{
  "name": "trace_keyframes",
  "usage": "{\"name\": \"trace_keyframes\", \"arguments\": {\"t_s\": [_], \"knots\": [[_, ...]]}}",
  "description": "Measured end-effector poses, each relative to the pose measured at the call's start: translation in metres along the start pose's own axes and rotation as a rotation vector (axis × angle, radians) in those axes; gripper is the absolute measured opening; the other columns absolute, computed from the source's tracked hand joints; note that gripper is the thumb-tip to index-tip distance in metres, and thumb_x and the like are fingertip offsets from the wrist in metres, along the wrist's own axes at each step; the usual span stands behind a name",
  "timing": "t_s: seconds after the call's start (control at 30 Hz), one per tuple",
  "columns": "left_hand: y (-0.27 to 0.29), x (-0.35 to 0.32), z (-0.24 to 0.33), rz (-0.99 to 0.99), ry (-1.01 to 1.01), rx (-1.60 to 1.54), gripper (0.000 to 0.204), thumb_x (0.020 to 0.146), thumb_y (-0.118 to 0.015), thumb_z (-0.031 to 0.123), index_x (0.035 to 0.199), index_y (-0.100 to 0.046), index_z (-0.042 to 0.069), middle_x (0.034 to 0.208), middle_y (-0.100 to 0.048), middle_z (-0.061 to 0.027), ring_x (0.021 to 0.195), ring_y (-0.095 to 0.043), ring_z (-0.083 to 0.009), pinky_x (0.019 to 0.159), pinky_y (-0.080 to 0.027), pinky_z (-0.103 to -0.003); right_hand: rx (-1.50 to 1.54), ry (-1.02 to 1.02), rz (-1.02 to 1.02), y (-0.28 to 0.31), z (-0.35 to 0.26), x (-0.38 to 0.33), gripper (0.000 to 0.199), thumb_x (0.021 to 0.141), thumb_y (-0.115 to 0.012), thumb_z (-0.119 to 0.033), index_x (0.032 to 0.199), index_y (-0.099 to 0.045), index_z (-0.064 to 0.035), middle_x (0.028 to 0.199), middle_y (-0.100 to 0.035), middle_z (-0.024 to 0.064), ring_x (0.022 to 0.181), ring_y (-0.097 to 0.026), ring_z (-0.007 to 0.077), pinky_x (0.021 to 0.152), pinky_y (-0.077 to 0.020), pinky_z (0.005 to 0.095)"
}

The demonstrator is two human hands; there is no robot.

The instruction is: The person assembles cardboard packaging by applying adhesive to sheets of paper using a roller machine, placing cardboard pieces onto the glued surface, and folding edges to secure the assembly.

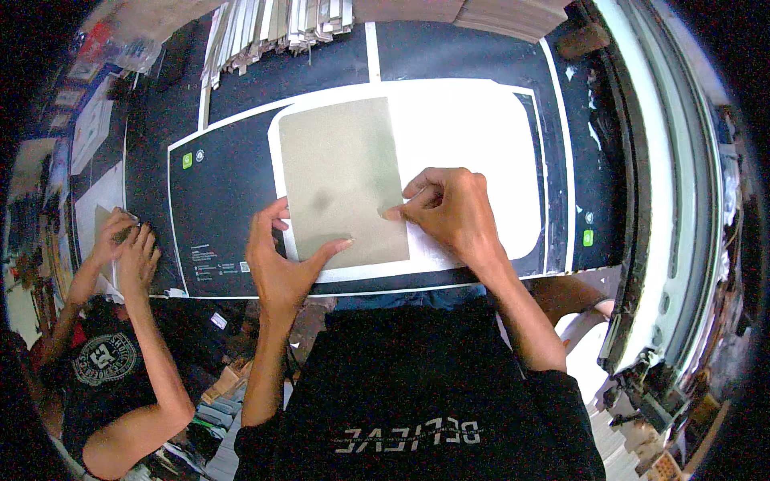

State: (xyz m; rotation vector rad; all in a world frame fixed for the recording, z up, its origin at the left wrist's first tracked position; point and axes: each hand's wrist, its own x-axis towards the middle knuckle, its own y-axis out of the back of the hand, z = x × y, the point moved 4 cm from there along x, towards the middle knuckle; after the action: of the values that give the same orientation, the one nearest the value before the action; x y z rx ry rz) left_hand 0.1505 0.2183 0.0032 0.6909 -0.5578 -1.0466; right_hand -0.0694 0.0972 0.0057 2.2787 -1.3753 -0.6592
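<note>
Head view, board: a flat, grey-beige rectangular board [345, 176] lies on the left part of a glossy white sheet with rounded corners [473, 136], its short edge toward the person; a small dark smudge marks its face.
Left hand: the left hand [277, 248] is spread, thumb laid on the board near its lower edge, fingers at the board's left edge.
Right hand: the right hand [457, 204] has its fingers curled, thumb and forefinger tips close together at the board's right edge; whether they pinch that edge I cannot tell.
Under the white sheet: a large black printed panel with a white border [224, 192], bearing a small green square [187, 160] in its upper left corner.
Far side: a bundle of narrow white and tan strips [277, 24] at the left; flat brown cardboard [513, 12] further right; near it a short brown cylinder [583, 40].
Right side: a long, pale metal rail [682, 160], bent by the lens.
Co-worker: at the left, a person in a black printed shirt [104, 377], both hands [132, 252] close together over a pale piece.
</note>
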Motion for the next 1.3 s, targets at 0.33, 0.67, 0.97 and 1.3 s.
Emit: {"name": "trace_keyframes", "arguments": {"t_s": [0.33, 0.67, 0.97, 1.3], "knots": [[0.002, 0.001, 0.002, 0.004, -0.010, 0.025, 0.088, 0.051, -0.101, 0.032, 0.124, -0.062, 0.003, 0.109, -0.067, -0.0084, 0.092, -0.059, -0.0209, 0.080, -0.050, -0.035, 0.023, -0.011, 0.002, -0.002, 0.002, 0.000, 0.024, 0.070, -0.090, -0.012, 0.080, -0.075, 0.0029, 0.066, -0.071, 0.0143, 0.056, -0.068, 0.0178, 0.054, -0.0536, 0.0317], [-0.013, 0.032, 0.039, 0.012, -0.302, 0.127, 0.073, 0.080, -0.084, 0.027, 0.141, -0.051, 0.004, 0.146, -0.049, -0.0198, 0.133, -0.047, -0.0378, 0.111, -0.036, -0.050, 0.004, -0.026, -0.025, 0.002, -0.003, 0.000, 0.025, 0.070, -0.090, -0.015, 0.080, -0.075, 0.0021, 0.069, -0.072, 0.0171, 0.062, -0.072, 0.0222, 0.060, -0.0563, 0.0354], [-0.075, 0.049, 0.048, -0.113, -0.444, 0.464, 0.060, 0.105, -0.044, 0.034, 0.159, -0.032, 0.008, 0.165, -0.030, -0.0146, 0.153, -0.024, -0.0363, 0.122, -0.013, -0.061, -0.033, -0.006, -0.037, 0.001, -0.001, 0.005, 0.020, 0.072, -0.088, -0.011, 0.079, -0.075, 0.0026, 0.068, -0.071, 0.0167, 0.061, -0.070, 0.0202, 0.059, -0.0553, 0.0332], [-0.073, 0.048, 0.047, -0.175, -0.420, 0.431, 0.063, 0.106, -0.042, 0.034, 0.161, -0.024, 0.010, 0.168, -0.022, -0.0123, 0.155, -0.019, -0.0360, 0.123, -0.008, -0.062, -0.024, -0.015, -0.017, 0.001, -0.004, 0.001, 0.019, 0.074, -0.086, -0.010, 0.079, -0.074, 0.0031, 0.072, -0.071, 0.0216, 0.061, -0.072, 0.0256, 0.060, -0.0567, 0.0364]]}}
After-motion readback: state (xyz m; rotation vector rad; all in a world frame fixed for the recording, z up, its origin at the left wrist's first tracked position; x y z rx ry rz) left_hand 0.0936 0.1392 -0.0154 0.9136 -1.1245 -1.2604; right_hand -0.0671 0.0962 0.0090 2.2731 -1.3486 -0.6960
